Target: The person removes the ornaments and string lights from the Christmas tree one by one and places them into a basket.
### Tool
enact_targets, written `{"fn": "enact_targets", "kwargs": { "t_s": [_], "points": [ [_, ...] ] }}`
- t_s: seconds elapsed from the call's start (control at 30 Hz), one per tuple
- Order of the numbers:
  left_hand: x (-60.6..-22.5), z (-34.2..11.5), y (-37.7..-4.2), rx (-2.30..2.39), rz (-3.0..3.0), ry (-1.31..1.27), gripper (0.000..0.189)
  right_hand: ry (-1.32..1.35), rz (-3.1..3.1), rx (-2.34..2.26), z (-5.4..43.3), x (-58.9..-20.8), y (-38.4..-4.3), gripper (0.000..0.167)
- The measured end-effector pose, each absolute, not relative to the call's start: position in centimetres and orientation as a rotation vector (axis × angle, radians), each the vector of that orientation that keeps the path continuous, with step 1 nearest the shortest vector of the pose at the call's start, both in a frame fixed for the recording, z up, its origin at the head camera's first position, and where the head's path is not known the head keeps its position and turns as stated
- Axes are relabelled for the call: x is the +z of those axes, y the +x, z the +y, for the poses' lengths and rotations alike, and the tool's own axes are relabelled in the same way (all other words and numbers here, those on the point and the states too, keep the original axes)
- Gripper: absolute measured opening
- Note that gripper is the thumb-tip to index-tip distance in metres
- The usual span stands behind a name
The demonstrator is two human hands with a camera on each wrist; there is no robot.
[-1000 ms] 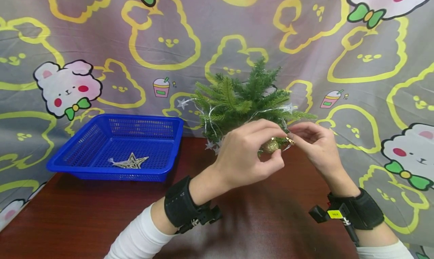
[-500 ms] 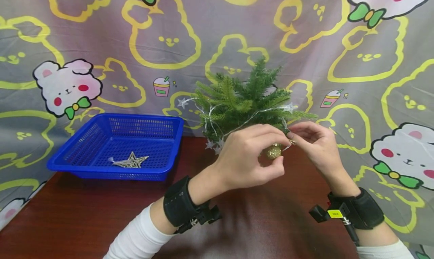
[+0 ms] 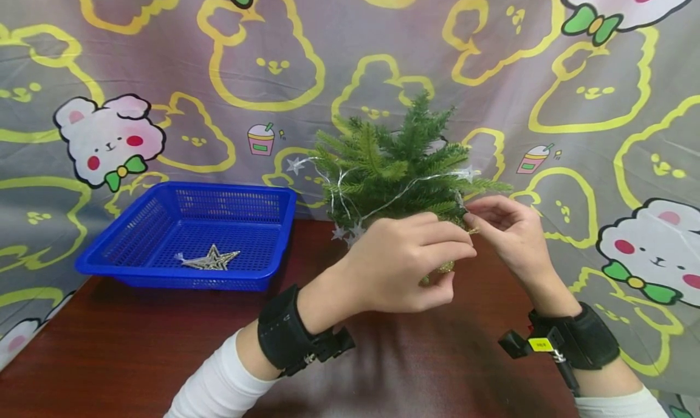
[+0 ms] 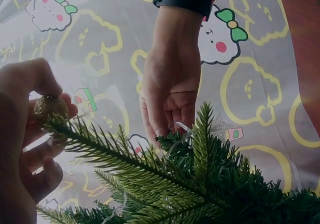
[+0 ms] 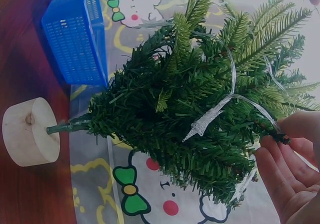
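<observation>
A small green artificial Christmas tree [image 3: 394,157] stands on the table, wound with a clear string of star lights [image 3: 295,166]. My left hand [image 3: 401,266] is curled round a glittery gold bauble [image 4: 50,106] in front of the tree's right side; its fingers partly hide the bauble in the head view. My right hand [image 3: 511,232] pinches a branch tip [image 5: 280,138] between thumb and fingers, beside the light wire. A bit of gold [image 3: 473,229] shows at its fingertips. In the right wrist view, the tree's round pale wooden base [image 5: 31,132] is visible.
A blue plastic basket [image 3: 188,278] stands on the left of the dark red table [image 3: 180,333], holding a gold star ornament [image 3: 214,259]. Behind everything hangs a grey cloth [image 3: 350,35] printed with cartoon animals.
My left hand has moved slightly down, and its fingers now cover more of the bauble, which hangs lower. My right hand has stayed at the branch tip.
</observation>
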State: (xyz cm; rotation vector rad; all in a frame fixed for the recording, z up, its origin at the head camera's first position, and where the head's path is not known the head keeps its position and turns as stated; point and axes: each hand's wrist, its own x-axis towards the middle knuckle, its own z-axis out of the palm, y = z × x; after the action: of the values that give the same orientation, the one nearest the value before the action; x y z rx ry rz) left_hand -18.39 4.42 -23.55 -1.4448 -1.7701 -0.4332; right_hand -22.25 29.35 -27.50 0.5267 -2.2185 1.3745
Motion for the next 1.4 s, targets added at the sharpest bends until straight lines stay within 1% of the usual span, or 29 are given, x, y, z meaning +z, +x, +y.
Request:
{"fn": "enact_targets", "kwargs": {
  "t_s": [0.23,0.53,0.8,1.0,1.4],
  "points": [
    [-23.86,4.46,-18.27,-0.310,-1.696,-1.474,0.028,0.575,-2.183,1.463,29.33,-27.41,-22.27,0.018],
    [-24.12,4.81,-18.46,-0.393,-1.647,-1.299,0.017,0.523,-2.211,1.398,29.35,-27.40,-22.34,0.020],
    [-24.04,5.08,-18.55,-0.436,-1.677,-1.241,0.021,0.519,-2.219,1.376,29.38,-27.42,-22.30,0.020],
    [-24.12,5.11,-18.60,-0.447,-1.778,-1.204,0.010,0.540,-2.198,1.413,29.40,-27.54,-22.38,0.020],
    [-24.16,5.16,-18.69,-0.552,-1.794,-1.145,0.021,0.534,-2.207,1.380,29.43,-27.58,-22.43,0.018]
  ]
}}
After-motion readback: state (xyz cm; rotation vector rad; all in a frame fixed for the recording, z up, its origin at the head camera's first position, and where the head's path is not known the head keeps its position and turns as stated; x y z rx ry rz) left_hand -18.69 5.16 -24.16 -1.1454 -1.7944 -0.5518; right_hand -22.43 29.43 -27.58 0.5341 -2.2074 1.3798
